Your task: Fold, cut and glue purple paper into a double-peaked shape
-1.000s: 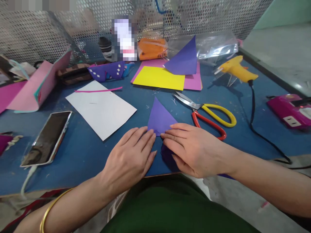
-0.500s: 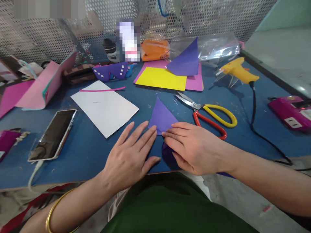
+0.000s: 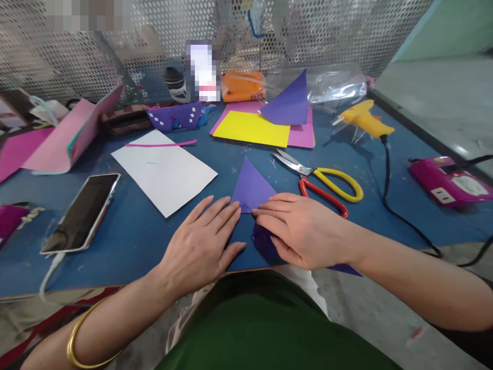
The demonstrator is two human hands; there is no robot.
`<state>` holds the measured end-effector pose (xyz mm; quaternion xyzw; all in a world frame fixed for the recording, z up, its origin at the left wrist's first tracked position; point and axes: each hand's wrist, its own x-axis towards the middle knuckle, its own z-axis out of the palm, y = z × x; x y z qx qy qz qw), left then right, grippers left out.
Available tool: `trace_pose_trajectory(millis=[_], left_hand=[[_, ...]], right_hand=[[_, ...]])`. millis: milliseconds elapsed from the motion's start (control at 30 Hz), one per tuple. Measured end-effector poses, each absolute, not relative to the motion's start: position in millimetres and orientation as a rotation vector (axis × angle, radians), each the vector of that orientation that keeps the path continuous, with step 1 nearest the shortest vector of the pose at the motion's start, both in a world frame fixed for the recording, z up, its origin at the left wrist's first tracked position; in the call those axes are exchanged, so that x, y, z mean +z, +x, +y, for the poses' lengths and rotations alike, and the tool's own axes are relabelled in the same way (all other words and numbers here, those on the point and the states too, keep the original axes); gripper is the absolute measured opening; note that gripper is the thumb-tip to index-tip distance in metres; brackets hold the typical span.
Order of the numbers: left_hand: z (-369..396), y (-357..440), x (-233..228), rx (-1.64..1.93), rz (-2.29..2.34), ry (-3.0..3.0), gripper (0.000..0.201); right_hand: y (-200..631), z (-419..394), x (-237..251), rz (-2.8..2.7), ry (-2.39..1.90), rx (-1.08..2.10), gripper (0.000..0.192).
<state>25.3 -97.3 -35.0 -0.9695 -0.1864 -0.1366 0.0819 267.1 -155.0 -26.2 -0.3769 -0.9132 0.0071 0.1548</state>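
A purple paper triangle [image 3: 252,184] lies on the blue table, its point facing away from me and its near edge under my fingertips. My left hand [image 3: 204,234] rests flat with fingers stretched, the tips on the triangle's left corner. Across the right corner, my right hand [image 3: 300,228] lies with its fingers extended and held close together, pressing down on the paper. More purple paper [image 3: 264,244] shows beneath my right hand, partly hidden by it. Scissors [image 3: 304,172] with one yellow and one red handle lie just beyond my right hand, blades pointing left.
White paper [image 3: 165,172] bears a thin pink strip [image 3: 162,144]. A phone [image 3: 82,213] with a cable lies left. Yellow paper [image 3: 250,128], a purple sheet [image 3: 290,105] and a purple mask [image 3: 175,115] sit behind. A yellow glue gun [image 3: 367,118] and magenta power strip [image 3: 449,180] stand right.
The view has shifted slightly, so most things on the right appear a little further left. Both hands stay on the triangle in nearly the same pose.
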Motion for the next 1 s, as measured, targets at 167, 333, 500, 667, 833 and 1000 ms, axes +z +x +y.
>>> trace_pose_trajectory(millis=[167,333,500,667,833,1000], left_hand=[[-100.9,23.8,-33.5,-0.378,-0.549,-2.849,0.051],[-99.2,26.1,-32.2,-0.415,-0.536,-2.847,0.048],[-98.6,33.4,-28.6,-0.388,-0.512,-2.825,0.043],[-98.2,36.7,-29.0,-0.415,-0.507,-2.859,0.041],[-97.2,29.3,-33.2,-0.488,-0.510,-2.887,0.044],[-96.0,30.6,-36.6,-0.469,-0.394,-2.956,0.042]], right_hand=[[270.6,-154.4,-27.9,-2.580,-1.071,0.099,0.036],[271.0,-155.3,-29.8,-2.585,-1.087,0.099,0.037],[271.9,-155.6,-29.5,-2.599,-1.110,0.081,0.041],[270.1,-156.1,-29.2,-2.616,-1.139,0.063,0.040],[266.2,-155.3,-29.9,-2.613,-1.148,0.043,0.037],[269.7,-154.4,-28.4,-2.607,-1.180,0.109,0.041]])
